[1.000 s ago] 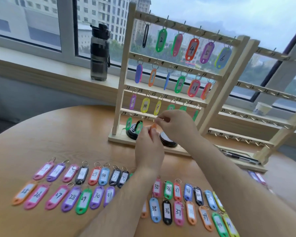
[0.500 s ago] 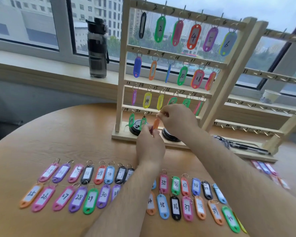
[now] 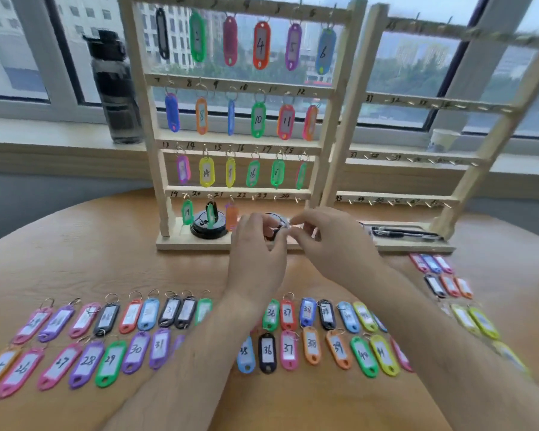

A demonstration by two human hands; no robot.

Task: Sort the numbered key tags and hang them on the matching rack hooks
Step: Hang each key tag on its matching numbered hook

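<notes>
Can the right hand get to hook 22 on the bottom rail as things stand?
Likely yes: the right hand hovers just below the bottom rail, hook 22 is bare, and only the orange tag on 21 hangs beside it.

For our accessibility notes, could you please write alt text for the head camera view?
A left hand and right hand meet, fingers curled, at the foot of a wooden key rack whose upper rows hold numbered tags. Loose tags lie in rows on the round table.

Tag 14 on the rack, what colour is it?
Tag 14 is yellow; the head view shows it best.
</notes>
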